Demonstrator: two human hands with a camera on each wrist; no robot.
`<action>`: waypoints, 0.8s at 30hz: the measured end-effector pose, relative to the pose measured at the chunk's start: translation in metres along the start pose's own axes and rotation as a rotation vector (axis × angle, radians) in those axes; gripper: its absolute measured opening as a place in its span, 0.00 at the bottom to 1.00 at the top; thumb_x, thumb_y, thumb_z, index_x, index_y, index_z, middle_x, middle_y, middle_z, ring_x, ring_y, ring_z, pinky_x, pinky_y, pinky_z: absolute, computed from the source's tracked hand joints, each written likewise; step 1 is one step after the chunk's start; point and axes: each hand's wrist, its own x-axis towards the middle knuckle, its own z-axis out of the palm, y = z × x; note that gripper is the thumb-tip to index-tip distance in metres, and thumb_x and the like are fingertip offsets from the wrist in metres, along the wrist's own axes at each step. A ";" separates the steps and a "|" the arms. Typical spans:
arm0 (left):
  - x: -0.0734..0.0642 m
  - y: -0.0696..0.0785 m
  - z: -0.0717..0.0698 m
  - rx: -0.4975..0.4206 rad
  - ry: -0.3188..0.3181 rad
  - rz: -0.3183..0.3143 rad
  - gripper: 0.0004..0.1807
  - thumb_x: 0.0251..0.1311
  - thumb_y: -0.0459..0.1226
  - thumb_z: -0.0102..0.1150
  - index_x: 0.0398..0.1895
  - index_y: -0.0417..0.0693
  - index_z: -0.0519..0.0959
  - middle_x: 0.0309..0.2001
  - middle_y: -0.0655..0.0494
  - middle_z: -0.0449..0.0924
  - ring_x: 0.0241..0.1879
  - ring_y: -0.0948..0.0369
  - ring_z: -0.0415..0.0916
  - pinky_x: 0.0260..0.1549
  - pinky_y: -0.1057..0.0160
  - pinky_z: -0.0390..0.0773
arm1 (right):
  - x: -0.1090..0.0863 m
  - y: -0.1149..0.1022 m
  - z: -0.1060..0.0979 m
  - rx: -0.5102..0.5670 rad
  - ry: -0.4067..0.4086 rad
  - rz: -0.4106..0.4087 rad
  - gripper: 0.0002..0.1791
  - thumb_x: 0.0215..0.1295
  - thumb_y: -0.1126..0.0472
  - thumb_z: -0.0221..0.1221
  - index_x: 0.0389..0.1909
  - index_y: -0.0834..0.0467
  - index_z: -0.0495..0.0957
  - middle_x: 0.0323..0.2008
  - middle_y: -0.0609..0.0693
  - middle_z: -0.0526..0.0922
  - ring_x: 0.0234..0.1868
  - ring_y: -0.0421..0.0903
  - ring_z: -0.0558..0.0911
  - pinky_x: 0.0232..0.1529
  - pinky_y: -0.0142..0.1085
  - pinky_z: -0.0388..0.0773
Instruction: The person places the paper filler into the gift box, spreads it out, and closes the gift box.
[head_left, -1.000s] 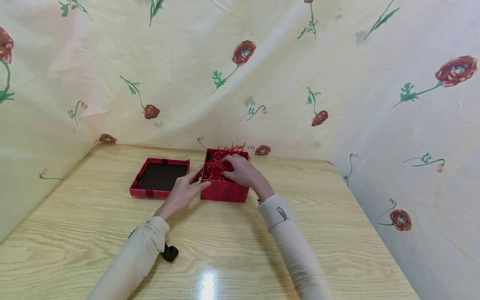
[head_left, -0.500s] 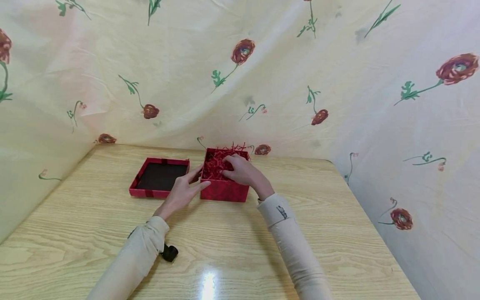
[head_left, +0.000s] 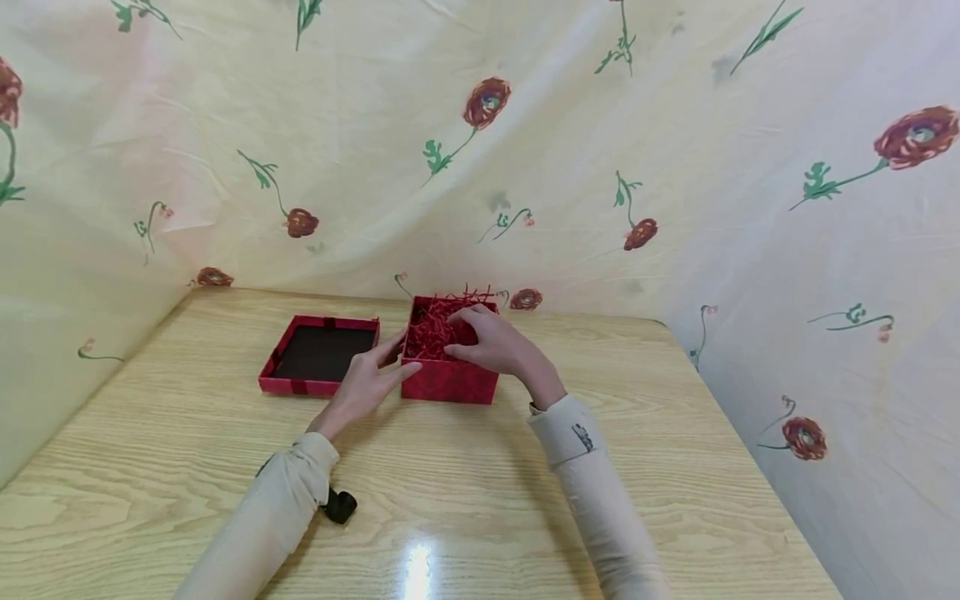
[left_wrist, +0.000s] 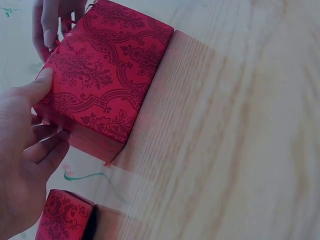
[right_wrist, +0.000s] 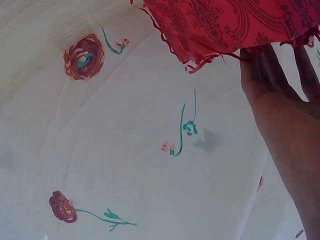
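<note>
A red patterned box (head_left: 448, 382) stands uncovered near the back of the table, filled with red shredded paper (head_left: 435, 327) that sticks up over its far rim. My left hand (head_left: 364, 383) grips the box's near left corner, thumb on the front face and fingers along the left side. At the box's right side, my right hand (head_left: 491, 340) reaches over the rim, thumb and forefinger spread apart over the shredded paper. In the left wrist view its fingers (left_wrist: 50, 22) point down behind the box's top edge; the right wrist view has the fingertips hidden by the box.
Left of the box lies its red lid (head_left: 300, 387), dark inside facing up. A small black object (head_left: 341, 507), shaped like a smoking pipe, rests beside my left sleeve, partly hidden by it. Flowered cloth (head_left: 375, 167) hangs behind the wooden table (head_left: 637, 467).
My right wrist and forearm have shifted a little to the right, the hand staying at the shredded paper. My left hand, box and lid hold their places.
</note>
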 end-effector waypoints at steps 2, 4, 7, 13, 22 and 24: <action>0.000 0.000 0.000 0.003 -0.002 -0.001 0.37 0.72 0.42 0.64 0.80 0.46 0.62 0.74 0.44 0.67 0.71 0.46 0.67 0.63 0.44 0.73 | -0.002 0.000 -0.001 0.005 -0.019 -0.001 0.27 0.72 0.54 0.65 0.67 0.62 0.75 0.65 0.58 0.75 0.66 0.55 0.74 0.66 0.51 0.72; 0.000 0.001 0.000 0.000 -0.003 -0.004 0.37 0.72 0.42 0.64 0.80 0.47 0.62 0.74 0.44 0.67 0.71 0.46 0.68 0.63 0.45 0.73 | -0.002 0.001 -0.001 0.004 -0.038 -0.005 0.26 0.72 0.55 0.65 0.67 0.62 0.75 0.64 0.58 0.76 0.65 0.55 0.75 0.66 0.51 0.72; -0.001 0.001 0.001 -0.004 -0.003 -0.009 0.37 0.72 0.42 0.64 0.81 0.47 0.62 0.75 0.44 0.66 0.71 0.46 0.68 0.62 0.45 0.74 | -0.001 0.003 0.000 -0.002 -0.061 -0.012 0.25 0.73 0.56 0.64 0.66 0.62 0.76 0.63 0.58 0.78 0.64 0.55 0.76 0.65 0.50 0.73; -0.001 0.002 0.001 -0.009 -0.005 -0.002 0.38 0.72 0.43 0.64 0.81 0.48 0.62 0.75 0.45 0.66 0.70 0.46 0.68 0.62 0.45 0.74 | 0.005 0.007 0.006 -0.020 -0.077 0.001 0.23 0.74 0.55 0.64 0.64 0.62 0.77 0.60 0.57 0.80 0.61 0.53 0.78 0.62 0.48 0.76; -0.001 0.001 0.001 -0.020 -0.003 -0.014 0.38 0.72 0.44 0.64 0.81 0.48 0.62 0.75 0.44 0.66 0.70 0.45 0.69 0.61 0.45 0.75 | 0.020 0.010 0.014 -0.051 -0.088 0.034 0.25 0.71 0.55 0.67 0.64 0.63 0.78 0.57 0.56 0.83 0.57 0.51 0.82 0.60 0.45 0.78; -0.001 0.001 0.001 -0.018 -0.001 -0.012 0.38 0.72 0.44 0.65 0.81 0.48 0.62 0.75 0.44 0.65 0.70 0.45 0.69 0.61 0.45 0.75 | 0.023 0.010 0.017 -0.052 -0.088 0.053 0.26 0.71 0.55 0.68 0.65 0.63 0.77 0.58 0.57 0.83 0.57 0.52 0.81 0.61 0.45 0.78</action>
